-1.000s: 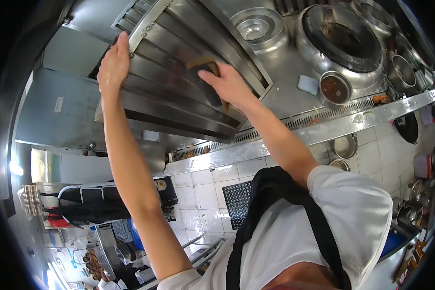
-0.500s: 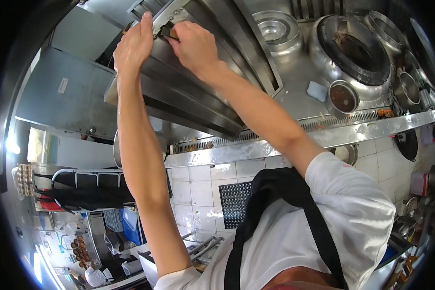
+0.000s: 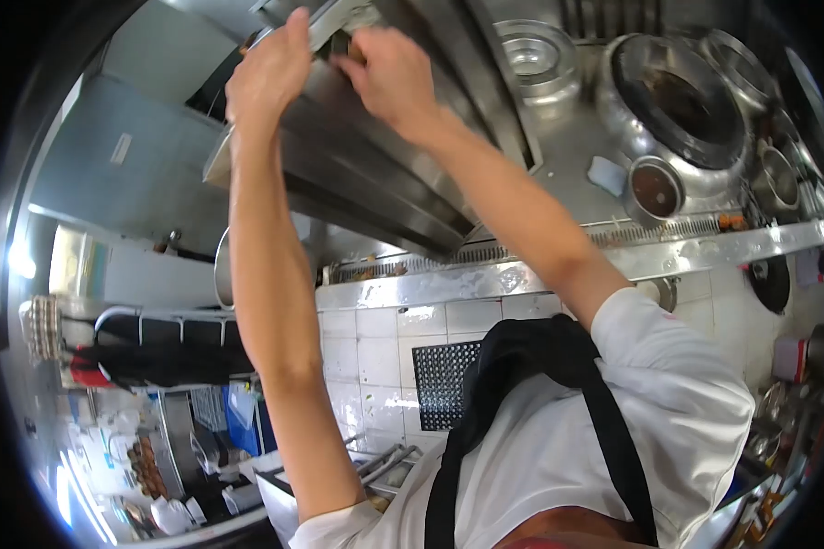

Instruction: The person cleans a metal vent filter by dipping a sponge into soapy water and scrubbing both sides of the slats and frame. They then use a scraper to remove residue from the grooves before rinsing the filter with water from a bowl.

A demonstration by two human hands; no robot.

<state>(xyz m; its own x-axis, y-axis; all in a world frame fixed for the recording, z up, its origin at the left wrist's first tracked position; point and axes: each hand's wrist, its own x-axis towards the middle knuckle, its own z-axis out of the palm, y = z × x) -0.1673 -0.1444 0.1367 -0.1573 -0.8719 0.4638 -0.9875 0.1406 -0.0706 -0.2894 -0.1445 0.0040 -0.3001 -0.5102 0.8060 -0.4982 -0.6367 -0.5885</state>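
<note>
A long ridged stainless-steel panel (image 3: 375,151) stands tilted across the counter, its lower corner near the drain channel. My left hand (image 3: 270,78) grips the panel's upper left edge, thumb pointing up; its other fingers are mostly hidden behind. In my right hand (image 3: 398,78), closed in a pinch, is a small dark block-like piece (image 3: 341,46), held against the panel's pale top end. Motion blur hides what kind of piece it is.
Right of the panel are a wok range ring (image 3: 677,101), a pot of brown liquid (image 3: 655,189) and a white sponge (image 3: 606,174). A steel counter edge (image 3: 522,277) runs in front of me. On the tiled floor lies a black perforated mat (image 3: 444,384).
The view has shifted a little, so hands and panel appear slightly farther right and higher. My right hand is now blurred, still with the dark piece at the panel's top end.
</note>
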